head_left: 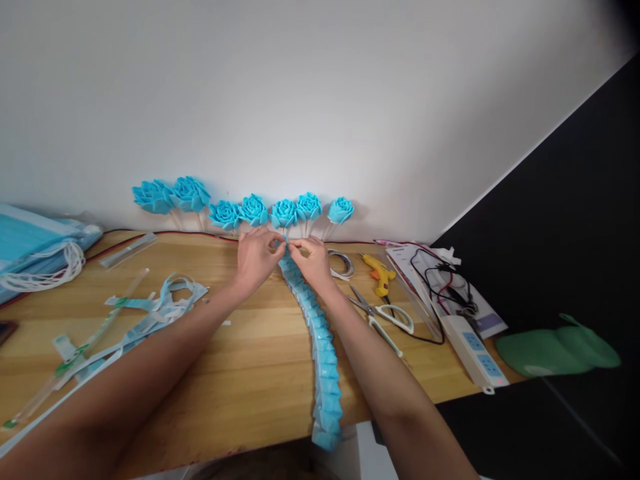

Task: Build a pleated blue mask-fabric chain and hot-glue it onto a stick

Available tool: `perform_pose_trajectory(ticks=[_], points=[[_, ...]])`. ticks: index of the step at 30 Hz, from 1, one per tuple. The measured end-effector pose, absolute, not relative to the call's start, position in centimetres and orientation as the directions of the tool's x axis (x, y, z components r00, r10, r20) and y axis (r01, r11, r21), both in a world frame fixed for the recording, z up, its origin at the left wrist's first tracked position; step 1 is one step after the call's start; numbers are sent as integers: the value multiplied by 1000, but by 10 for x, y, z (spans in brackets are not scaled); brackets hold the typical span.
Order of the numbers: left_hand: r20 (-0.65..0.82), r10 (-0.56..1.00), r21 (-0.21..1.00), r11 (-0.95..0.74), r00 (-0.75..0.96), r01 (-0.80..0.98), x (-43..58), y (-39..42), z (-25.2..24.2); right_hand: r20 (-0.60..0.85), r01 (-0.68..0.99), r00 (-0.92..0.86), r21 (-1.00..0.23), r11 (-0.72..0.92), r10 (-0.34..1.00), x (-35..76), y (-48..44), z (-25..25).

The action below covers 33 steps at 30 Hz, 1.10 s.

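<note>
A long strip of folded light-blue petals (320,333) runs from the front edge of the wooden table up to my hands. At its far, narrow end my left hand (257,255) is closed, thumb and fingertips pinched on the blue material. Close beside it, my right hand (313,260) pinches the same end from the right. The fingers hide most of the exact spot being held. Just behind my hands, a blue flower (285,213) on a thin stick leans against the wall, in a row with several others, such as a smaller bloom (341,210) at the right.
Right of my hands are a tape roll (343,265), a yellow glue gun (381,275), scissors (395,317) and a power strip (477,357) with cables. Blue and white scraps (170,303) litter the left side. Blue sheets (30,247) with white cords lie far left.
</note>
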State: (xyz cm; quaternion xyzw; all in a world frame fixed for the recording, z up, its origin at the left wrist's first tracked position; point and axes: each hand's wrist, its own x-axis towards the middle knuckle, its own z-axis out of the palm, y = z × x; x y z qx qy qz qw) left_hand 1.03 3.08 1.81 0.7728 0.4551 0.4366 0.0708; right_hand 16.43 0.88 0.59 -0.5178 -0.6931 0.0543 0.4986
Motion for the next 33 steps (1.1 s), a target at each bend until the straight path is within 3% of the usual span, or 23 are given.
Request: perform_pose_trajectory(ticks=[12, 28, 33], points=[[577, 786, 597, -592, 223, 542, 9, 35, 19, 575, 560, 73, -700, 444, 815, 168, 10, 5], [555, 799, 627, -585, 232, 515, 7, 38, 20, 565, 573, 53, -692, 438, 823, 165, 7, 8], [553, 809, 676, -577, 201, 459, 4, 39, 22, 450, 430, 132, -829, 358, 883, 169, 9, 7]])
